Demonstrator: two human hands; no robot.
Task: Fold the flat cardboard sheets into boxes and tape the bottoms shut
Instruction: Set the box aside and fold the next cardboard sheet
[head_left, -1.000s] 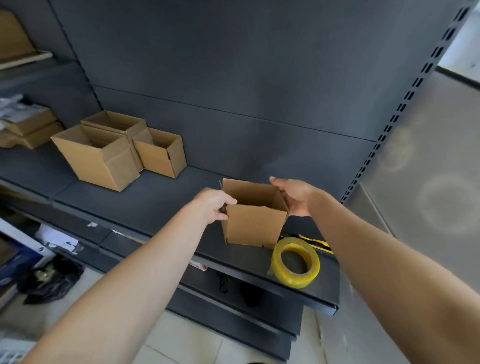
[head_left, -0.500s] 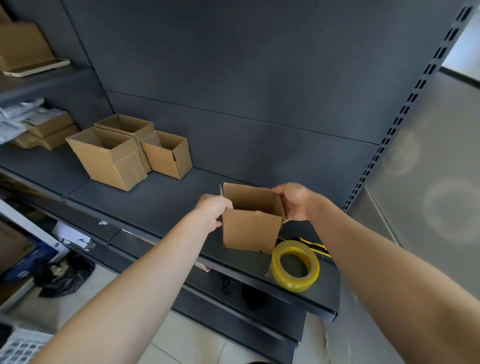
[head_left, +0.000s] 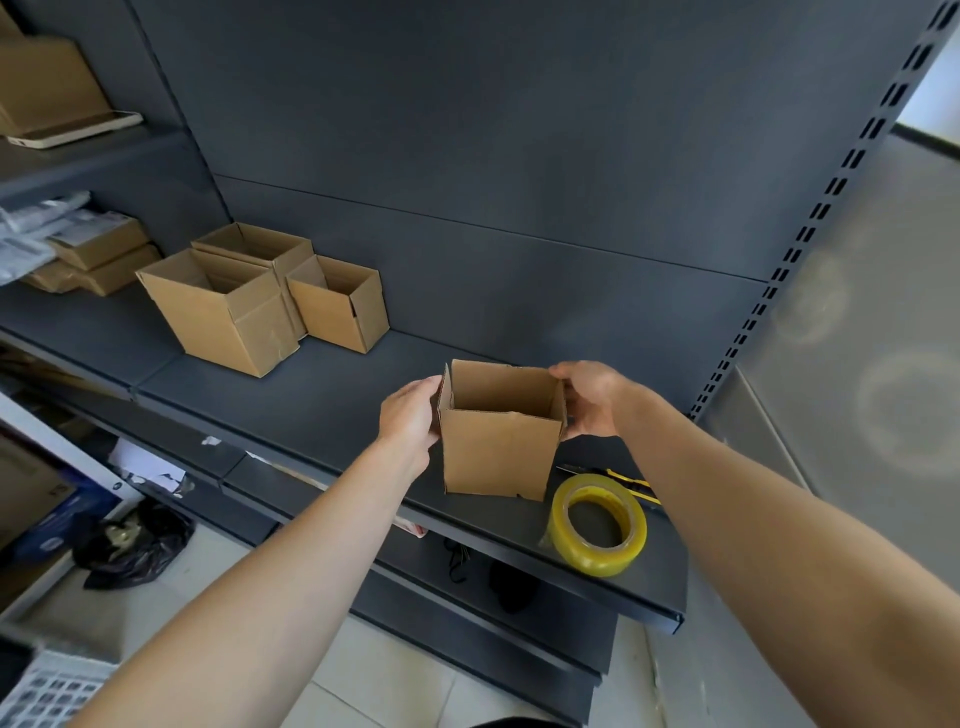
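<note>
As my left hand (head_left: 410, 418) and right hand (head_left: 592, 402) are gripping the box (head_left: 498, 449), I am risking crushing its walls or nudging it off the shelf (head_left: 311, 405).

Reaches forward with both bare forearms, angled inward toward each other. Sets the left hand (head_left: 408, 418) back-up against the left wall of the small cardboard box (head_left: 496, 452), fingers curved onto its upper edge. Cups the right hand (head_left: 592, 402) round the box's right wall, fingertips at the top rear corner, thumb lower on the side. Holds both wrists roughly straight, hands level with each other, box gripped between them.
</note>
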